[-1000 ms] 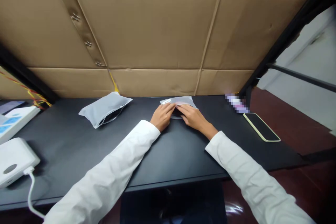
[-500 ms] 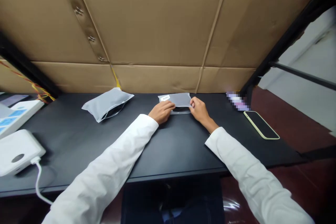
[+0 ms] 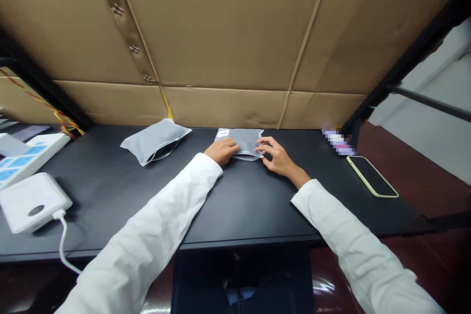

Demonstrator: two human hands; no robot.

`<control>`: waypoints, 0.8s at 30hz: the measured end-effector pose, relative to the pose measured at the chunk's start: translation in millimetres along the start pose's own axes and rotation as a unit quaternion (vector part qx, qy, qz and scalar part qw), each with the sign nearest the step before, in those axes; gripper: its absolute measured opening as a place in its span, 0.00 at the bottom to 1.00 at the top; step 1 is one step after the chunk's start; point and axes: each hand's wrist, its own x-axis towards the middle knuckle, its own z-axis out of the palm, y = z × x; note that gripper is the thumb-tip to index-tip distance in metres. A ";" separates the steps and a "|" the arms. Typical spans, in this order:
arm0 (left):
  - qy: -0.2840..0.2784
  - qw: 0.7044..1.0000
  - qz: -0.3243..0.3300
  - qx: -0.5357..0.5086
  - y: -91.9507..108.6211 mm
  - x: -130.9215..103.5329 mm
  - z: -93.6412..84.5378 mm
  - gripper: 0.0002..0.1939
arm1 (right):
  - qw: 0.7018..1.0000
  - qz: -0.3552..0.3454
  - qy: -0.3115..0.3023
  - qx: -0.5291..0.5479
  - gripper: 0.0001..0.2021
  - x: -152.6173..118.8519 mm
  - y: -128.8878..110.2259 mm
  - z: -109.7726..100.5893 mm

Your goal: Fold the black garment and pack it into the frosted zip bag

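Observation:
A frosted plastic zip bag (image 3: pixel 245 138) with a small white label lies at the back middle of the black desk. Its near edge, where the opening is, faces me. My left hand (image 3: pixel 222 151) has its fingers curled on the bag's near left corner; the thumb is partly hidden. At the right edge, my right hand (image 3: pixel 276 158) has its fingers apart, and the fingertips rest on or just over the bag. A second frosted zip bag (image 3: pixel 156 138), fuller and with its mouth gaping, lies to the left of my left hand.
A white power bank (image 3: pixel 35 201) with a cable and a white power strip (image 3: pixel 33 159) are on the left. A phone (image 3: pixel 371 176) in a pale case lies at the right, near a pixelated item (image 3: pixel 338 142). Brown cardboard (image 3: pixel 228 34) walls the back.
My right hand has loosened from a pinch on the bag's edge, its fingers now spread. The bag's opening looks flatter and narrower. The view has shifted slightly.

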 end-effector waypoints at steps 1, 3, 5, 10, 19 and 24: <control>-0.007 1.000 0.004 -0.005 -2.3 -0.5 -0.7 0.12 | 1.000 -0.005 0.006 -0.012 0.15 -0.2 3.9 0.3; -0.021 1.000 0.011 -0.019 -6.2 -1.2 -1.5 0.12 | 0.999 -0.019 0.018 -0.031 0.13 -0.7 10.8 1.1; -0.014 0.999 0.018 -0.032 -7.8 -1.2 -1.9 0.10 | 0.999 -0.034 0.010 -0.038 0.12 -1.3 14.5 2.5; 0.041 0.994 0.046 -0.091 12.9 4.4 -6.6 0.09 | 0.998 -0.049 -0.036 -0.035 0.11 -2.4 8.7 8.7; 0.046 0.995 0.024 -0.080 51.2 16.6 -5.3 0.14 | 0.999 0.013 0.023 -0.035 0.09 0.5 -15.8 22.9; 0.098 0.993 0.014 -0.066 43.5 20.9 -5.2 0.15 | 0.993 0.056 0.102 0.010 0.09 8.0 -28.5 24.8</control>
